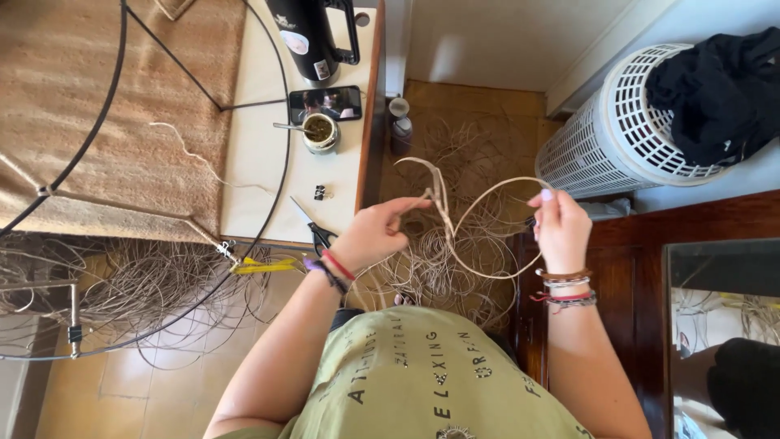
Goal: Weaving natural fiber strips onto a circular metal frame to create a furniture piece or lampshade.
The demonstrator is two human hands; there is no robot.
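The left hand [375,234] is closed, its fingertips pinching one end of a pale cane strand [455,219]. The right hand [559,226] is closed as well and pinches the other end, so the strand hangs between them in a loop, above a heap of loose cane [455,154] on the floor. On the white table [260,162], near its right edge, lie black scissors [317,232], a small clip [320,192], a cup [321,132] and a phone [326,103]. A white basket [617,138] stands to the right.
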